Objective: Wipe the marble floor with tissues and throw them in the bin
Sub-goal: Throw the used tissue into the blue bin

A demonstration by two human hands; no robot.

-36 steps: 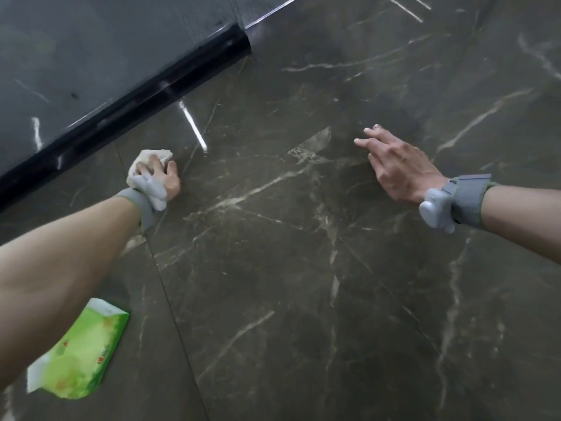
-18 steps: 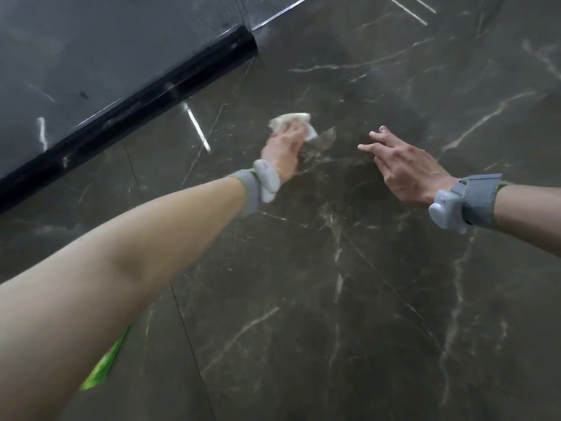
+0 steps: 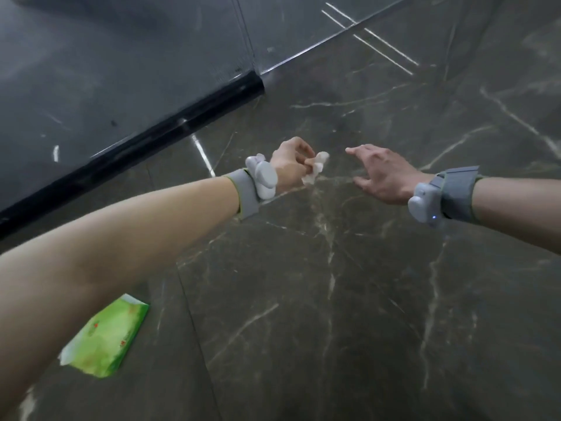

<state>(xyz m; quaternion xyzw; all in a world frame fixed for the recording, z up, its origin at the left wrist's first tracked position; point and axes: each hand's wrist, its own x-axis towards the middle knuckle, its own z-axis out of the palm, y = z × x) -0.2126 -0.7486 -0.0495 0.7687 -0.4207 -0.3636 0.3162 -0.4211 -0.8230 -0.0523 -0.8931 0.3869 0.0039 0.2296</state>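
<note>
The left hand [image 3: 290,165], just left of the frame's centre, has its fingers curled round a crumpled white tissue [image 3: 317,167]. The wad pokes out of the right side of the fist, with a loose tail hanging at its lower edge. Whether that tail touches the stone cannot be told from this angle. The right hand [image 3: 385,177] sits to the right of the tissue and apart from it, palm down, fingers spread and relaxed, holding nothing. Each forearm carries a grey wrist band with a pale device, the left one [image 3: 255,186] and the right one [image 3: 446,194]. Beneath both hands lies the marble floor [image 3: 349,314], dark, veined in white and glossy enough to mirror strips of light. The tissue looks very light, soft and easily crushed. It probably offers no stiffness of its own, so pressure would have to come from fingertips pushing straight through the wad. It would likely glide easily on such a polished surface, and thin paper may shred if it gets damp or is dragged by a corner, so the bunched middle seems the best place to hold it. A green tissue pack [image 3: 106,338] lies on the floor at lower left, partly behind the left forearm. A black skirting strip [image 3: 136,144] runs diagonally across the upper left below a dark wall panel [image 3: 106,71]. No bin is in view.
</note>
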